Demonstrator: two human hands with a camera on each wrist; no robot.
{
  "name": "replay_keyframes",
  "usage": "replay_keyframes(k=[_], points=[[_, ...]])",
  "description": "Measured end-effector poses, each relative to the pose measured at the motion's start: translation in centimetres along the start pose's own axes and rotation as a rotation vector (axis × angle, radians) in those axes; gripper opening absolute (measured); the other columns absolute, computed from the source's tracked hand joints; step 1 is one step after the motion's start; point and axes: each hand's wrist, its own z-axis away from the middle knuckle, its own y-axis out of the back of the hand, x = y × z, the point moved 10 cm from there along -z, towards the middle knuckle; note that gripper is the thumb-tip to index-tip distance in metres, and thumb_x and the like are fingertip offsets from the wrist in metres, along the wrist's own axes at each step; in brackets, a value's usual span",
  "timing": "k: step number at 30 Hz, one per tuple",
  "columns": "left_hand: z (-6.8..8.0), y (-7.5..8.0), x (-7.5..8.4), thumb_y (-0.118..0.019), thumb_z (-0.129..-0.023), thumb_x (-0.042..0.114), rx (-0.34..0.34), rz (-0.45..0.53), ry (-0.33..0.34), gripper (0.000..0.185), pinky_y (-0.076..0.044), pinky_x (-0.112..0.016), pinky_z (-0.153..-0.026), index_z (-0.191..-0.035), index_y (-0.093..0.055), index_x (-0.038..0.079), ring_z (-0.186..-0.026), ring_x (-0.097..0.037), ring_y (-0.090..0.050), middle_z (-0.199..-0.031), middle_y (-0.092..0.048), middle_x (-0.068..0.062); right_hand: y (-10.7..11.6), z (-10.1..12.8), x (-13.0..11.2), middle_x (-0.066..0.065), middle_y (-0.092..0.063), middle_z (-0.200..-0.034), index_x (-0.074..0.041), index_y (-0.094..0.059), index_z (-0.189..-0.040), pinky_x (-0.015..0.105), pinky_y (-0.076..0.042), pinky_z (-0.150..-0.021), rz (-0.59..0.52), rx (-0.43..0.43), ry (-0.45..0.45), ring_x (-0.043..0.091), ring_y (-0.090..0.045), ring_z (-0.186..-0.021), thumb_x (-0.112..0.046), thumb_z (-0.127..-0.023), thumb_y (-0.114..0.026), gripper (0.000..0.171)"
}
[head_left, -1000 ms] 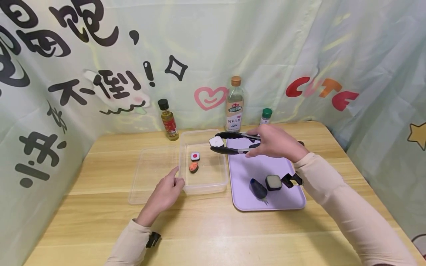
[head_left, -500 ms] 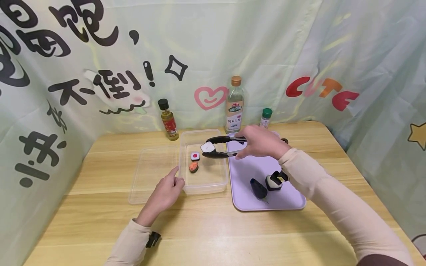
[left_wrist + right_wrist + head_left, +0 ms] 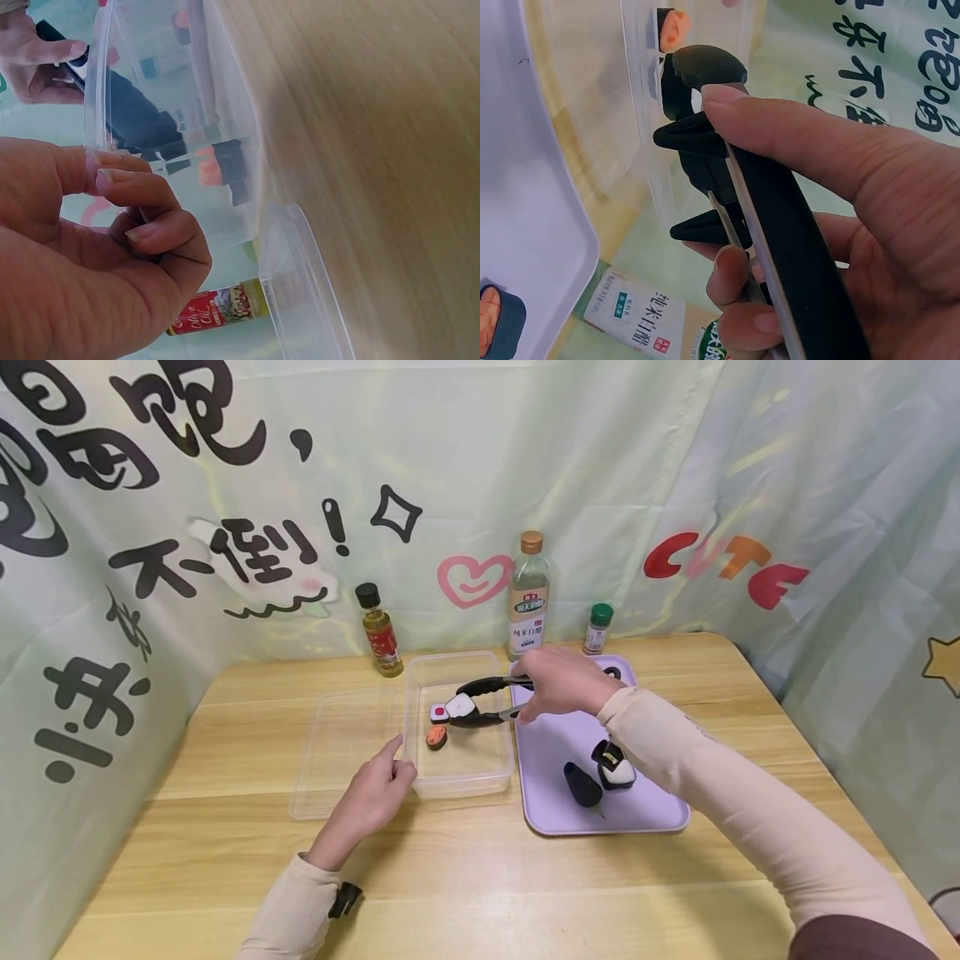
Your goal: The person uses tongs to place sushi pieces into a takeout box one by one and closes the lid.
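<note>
Right hand (image 3: 561,680): fingers round tongs (image 3: 480,720)
White-topped piece (image 3: 460,704): in tongs, within container (image 3: 465,782), beside red-centred piece (image 3: 439,714)
Left hand (image 3: 377,789): fingers pinch container corner; hold steady
Release: low, level, off red-centred piece

Along the back of your wood-grain table (image 3: 465,885), a black-capped olive oil bottle (image 3: 382,639) with a red label stands left of centre, an orange-capped white rice vinegar bottle (image 3: 529,597) nearer the middle, and a small green-capped jar (image 3: 597,631) to its right. Behind them you face a pale green cloth backdrop (image 3: 600,468) printed with black Chinese characters (image 3: 260,550), a smiling pink heart (image 3: 474,583), multicoloured "CUTE" lettering (image 3: 742,556) and, far right, a yellow star (image 3: 947,668).
</note>
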Motion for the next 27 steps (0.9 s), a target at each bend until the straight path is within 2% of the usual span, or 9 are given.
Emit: replay_keyframes(k=[3, 8, 13, 19, 27], points=[[0.0, 0.0, 0.0, -0.043, -0.101, 0.017, -0.003, -0.004, 0.000, 0.060, -0.027, -0.027, -0.051, -0.155, -0.031, -0.007, -0.051, -0.011, -0.028, -0.060, -0.036, 0.005, -0.2, -0.4, -0.3, 0.002, -0.057, -0.080, -0.008, -0.077, -0.106, 0.035, -0.037, -0.063, 0.013, -0.015, 0.004, 0.020, -0.048, -0.075, -0.025, -0.072, -0.092, 0.040], [0.0, 0.0, 0.0, -0.043, -0.101, 0.018, 0.000, -0.008, -0.001, 0.060, -0.027, -0.027, -0.051, -0.155, -0.031, -0.007, -0.051, -0.011, -0.028, -0.060, -0.037, 0.004, -0.6, -0.8, -0.9, -0.001, -0.054, -0.073, -0.011, -0.073, -0.089, 0.033, -0.038, -0.059, 0.025, -0.042, 0.012, 0.018, -0.046, -0.066, -0.024, -0.072, -0.092, 0.028], [0.0, 0.0, 0.0, -0.043, -0.101, 0.018, 0.000, 0.000, 0.001, 0.060, -0.026, -0.026, -0.049, -0.155, -0.031, -0.007, -0.051, -0.011, -0.028, -0.060, -0.037, 0.004, -1.1, -1.2, -1.0, 0.000, -0.065, -0.085, -0.010, -0.075, -0.092, 0.035, -0.044, -0.063, 0.052, -0.059, 0.003, 0.019, -0.052, -0.072, -0.024, -0.072, -0.092, 0.029], [0.1, -0.1, -0.1, -0.043, -0.102, 0.019, -0.008, 0.016, 0.012, 0.060, -0.025, -0.025, -0.049, -0.155, -0.030, -0.006, -0.050, -0.012, -0.027, -0.059, -0.036, 0.004, -1.4, -1.4, -1.1, 0.001, -0.066, -0.088, -0.010, -0.074, -0.091, 0.036, -0.048, -0.066, 0.078, -0.059, 0.006, 0.022, -0.055, -0.076, -0.024, -0.069, -0.092, 0.031], [0.1, -0.1, -0.1, -0.043, -0.101, 0.017, -0.007, 0.016, 0.015, 0.060, -0.024, -0.025, -0.048, -0.155, -0.031, -0.005, -0.051, -0.012, -0.027, -0.060, -0.036, 0.004, -1.6, -1.6, -1.1, 0.001, -0.068, -0.092, -0.009, -0.075, -0.097, 0.037, -0.050, -0.067, 0.089, -0.063, -0.016, 0.023, -0.059, -0.079, -0.025, -0.067, -0.094, 0.039]])
